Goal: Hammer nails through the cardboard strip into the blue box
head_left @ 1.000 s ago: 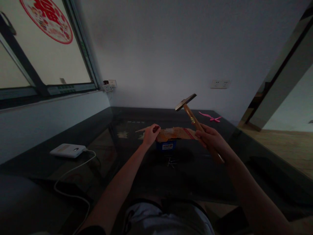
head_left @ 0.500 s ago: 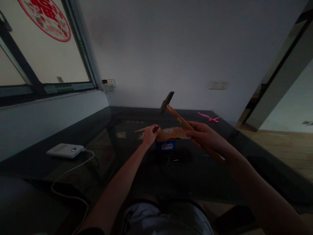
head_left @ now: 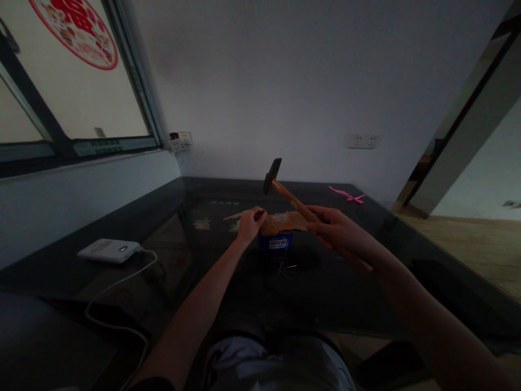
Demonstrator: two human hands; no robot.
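My right hand (head_left: 340, 234) grips the wooden handle of a hammer (head_left: 285, 190), whose dark head hangs in the air just above and right of my left hand. My left hand (head_left: 250, 224) is pinched shut at the left part of a thin wooden board (head_left: 285, 221), on something too small to make out. The board lies across a small blue tub (head_left: 275, 242) on the dark glass table (head_left: 325, 293). Several loose nails (head_left: 286, 267) lie on the table in front of the tub.
A white power bank (head_left: 109, 250) with a white cable (head_left: 118, 304) lies at the left of the table. A pink ribbon (head_left: 348, 195) lies at the far right corner. Wall sockets (head_left: 364, 142) sit behind. A window is on the left, a doorway on the right.
The hammer has swung down and to the left, its head now close above my left hand. My left hand has stayed on the board.
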